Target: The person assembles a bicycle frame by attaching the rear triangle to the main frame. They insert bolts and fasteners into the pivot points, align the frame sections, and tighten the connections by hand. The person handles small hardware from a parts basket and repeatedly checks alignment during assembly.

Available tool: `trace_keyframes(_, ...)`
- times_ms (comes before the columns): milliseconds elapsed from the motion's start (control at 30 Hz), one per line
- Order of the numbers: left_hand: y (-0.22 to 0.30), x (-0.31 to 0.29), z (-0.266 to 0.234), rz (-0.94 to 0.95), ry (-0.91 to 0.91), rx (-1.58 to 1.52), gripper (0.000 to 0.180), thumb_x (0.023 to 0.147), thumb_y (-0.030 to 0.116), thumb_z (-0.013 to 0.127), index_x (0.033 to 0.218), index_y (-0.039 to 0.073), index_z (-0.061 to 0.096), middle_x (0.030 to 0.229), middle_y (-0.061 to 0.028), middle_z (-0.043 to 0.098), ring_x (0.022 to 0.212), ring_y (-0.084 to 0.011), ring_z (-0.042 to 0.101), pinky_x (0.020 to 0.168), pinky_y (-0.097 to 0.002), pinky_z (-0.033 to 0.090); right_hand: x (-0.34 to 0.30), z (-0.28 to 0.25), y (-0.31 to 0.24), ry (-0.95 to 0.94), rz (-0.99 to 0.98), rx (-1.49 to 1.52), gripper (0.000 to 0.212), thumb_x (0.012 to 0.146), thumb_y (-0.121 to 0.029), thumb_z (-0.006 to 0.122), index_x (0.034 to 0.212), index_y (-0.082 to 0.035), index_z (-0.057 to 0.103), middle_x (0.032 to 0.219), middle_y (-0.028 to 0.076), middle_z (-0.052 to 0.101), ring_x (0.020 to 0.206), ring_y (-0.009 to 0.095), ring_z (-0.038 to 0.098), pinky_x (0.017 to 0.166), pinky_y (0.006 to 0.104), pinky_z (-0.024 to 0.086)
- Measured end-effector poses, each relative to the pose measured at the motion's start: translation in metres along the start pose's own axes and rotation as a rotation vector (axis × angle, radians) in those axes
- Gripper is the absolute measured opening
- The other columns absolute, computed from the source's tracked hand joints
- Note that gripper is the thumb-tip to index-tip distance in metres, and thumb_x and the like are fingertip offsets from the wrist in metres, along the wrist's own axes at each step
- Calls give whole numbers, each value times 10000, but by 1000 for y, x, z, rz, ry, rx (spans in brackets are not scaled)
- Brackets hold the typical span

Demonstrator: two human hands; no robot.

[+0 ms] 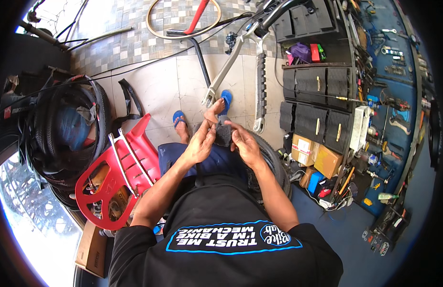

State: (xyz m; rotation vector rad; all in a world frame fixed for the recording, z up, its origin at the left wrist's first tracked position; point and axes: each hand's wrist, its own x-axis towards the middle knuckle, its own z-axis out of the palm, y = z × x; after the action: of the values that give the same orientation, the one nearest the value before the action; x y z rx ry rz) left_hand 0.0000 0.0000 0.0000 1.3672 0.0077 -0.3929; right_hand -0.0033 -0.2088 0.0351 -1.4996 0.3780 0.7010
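Note:
Both my hands are together in front of my lap. A dark grey, soft-looking cloth [224,136] sits between them. My right hand [246,146] is closed on the cloth's right side, thumb and fingers against it. My left hand [201,143] is closed in a pinch at the cloth's left edge; what its fingertips hold is too small to make out. Just beyond the hands, the grey rear end of a bicycle frame [237,52] reaches down toward me, with a ribbed black guard [260,86] along one stay.
A red plastic chair [142,165] lies on its side at my left, near a heap of tyres [99,112]. Black drawers [317,79] and cardboard boxes [328,160] stand at right, before a blue tool board [398,95]. A tyre [277,167] is beside my right forearm.

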Motion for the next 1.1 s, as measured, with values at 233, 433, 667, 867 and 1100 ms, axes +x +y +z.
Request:
trace_keyframes(233,26,17,5,156,-47,115,168,1144,196,473,1133,35,516,866,-29,483,809,-132,472,736,-329,429,-20,-13,-14,103,-323,-679,474,882,-338,878,1091,35,673,1167,126,669,1052,244,637,918,367,524)
trace_keyframes(433,9,18,15,31,-36,159,166,1141,190,488,1131,28,523,884,-29,490,802,-125,447,734,-309,427,-45,-14,-9,91,-219,-645,447,863,-325,871,1057,35,690,995,204,728,927,363,699,873,446,542)
trace_keyframes(667,17,27,26,19,-36,308,176,1126,187,538,1118,13,564,885,-48,562,806,-135,507,734,-311,453,-61,-18,0,-110,-261,-625,444,975,-385,761,1113,36,732,1229,191,727,1225,349,634,984,446,503)
trace_keyframes(867,24,49,28,5,9,322,328,1116,277,577,1126,-41,661,932,-151,728,879,-225,700,805,-370,550,-81,-33,16,-327,-367,1062,677,1066,-424,555,1581,3,453,1590,130,523,1477,280,479,1241,393,339)
trace_keyframes(1100,53,133,68,-202,-96,448,785,1044,687,510,1237,-58,667,1072,-143,726,967,-221,674,811,-364,539,-37,-52,15,105,-358,1060,559,1060,-436,528,1398,5,595,1372,177,657,1217,268,664,1048,425,527)
